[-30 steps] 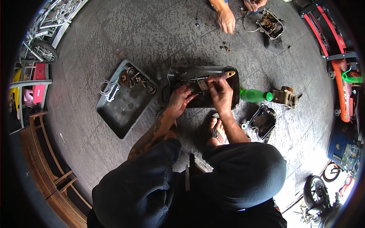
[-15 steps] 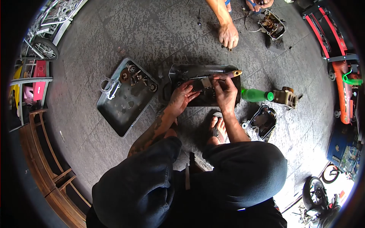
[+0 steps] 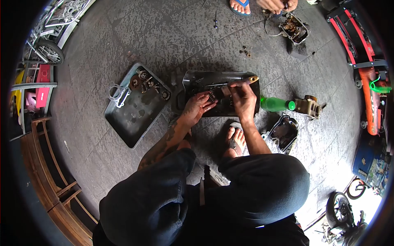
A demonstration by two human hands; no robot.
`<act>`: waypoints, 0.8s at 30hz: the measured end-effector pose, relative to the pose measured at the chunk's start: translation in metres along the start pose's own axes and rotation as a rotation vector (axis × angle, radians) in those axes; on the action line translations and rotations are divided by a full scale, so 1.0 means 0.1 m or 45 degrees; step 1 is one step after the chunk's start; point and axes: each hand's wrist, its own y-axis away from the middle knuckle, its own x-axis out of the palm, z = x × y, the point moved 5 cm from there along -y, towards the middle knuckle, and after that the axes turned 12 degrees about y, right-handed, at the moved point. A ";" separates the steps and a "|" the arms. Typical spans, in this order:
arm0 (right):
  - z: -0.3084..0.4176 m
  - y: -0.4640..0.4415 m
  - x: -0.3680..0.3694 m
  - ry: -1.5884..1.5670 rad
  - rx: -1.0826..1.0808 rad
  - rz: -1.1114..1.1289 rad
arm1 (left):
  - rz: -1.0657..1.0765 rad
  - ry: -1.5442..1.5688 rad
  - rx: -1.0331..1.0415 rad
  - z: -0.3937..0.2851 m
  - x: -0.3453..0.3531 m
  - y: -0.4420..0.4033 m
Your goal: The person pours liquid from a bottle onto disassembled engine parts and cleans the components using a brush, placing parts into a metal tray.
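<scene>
My right hand [image 3: 245, 100] is closed around a paintbrush [image 3: 253, 79], its yellow-tipped handle pointing up to the right and its head toward my left hand. My left hand [image 3: 198, 107] holds a small dark ridged metal part [image 3: 212, 96] that looks like a coil spring, partly covered by the fingers. Both hands are over a dark tray [image 3: 197, 74] with wet-looking metal pieces inside, including a thin rod. Just right of this tray lies a green plastic bottle [image 3: 276, 104].
A second tray [image 3: 123, 133] at left holds springs and other metal parts, with a gasket-like piece [image 3: 119, 95] over its edge. Engine castings [image 3: 308, 106] and a cover [image 3: 284, 132] lie right. Small parts [image 3: 245, 52] lie ahead; another person's hands [image 3: 276, 5] work beyond.
The other person's arm has drawn back toward the top, uncovering small parts on the floor. The brush head has shifted slightly in my right hand, and the ridged part in my left now shows.
</scene>
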 end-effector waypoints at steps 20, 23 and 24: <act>-0.01 0.04 -0.01 -0.227 0.129 -0.061 | -0.054 0.131 0.012 -0.06 0.01 0.03; 0.08 0.02 0.02 -0.213 -0.011 0.009 | 0.052 0.234 0.012 -0.05 0.05 0.00; 0.05 0.04 0.01 -0.211 -0.011 0.009 | 0.013 0.254 0.017 -0.04 0.01 0.01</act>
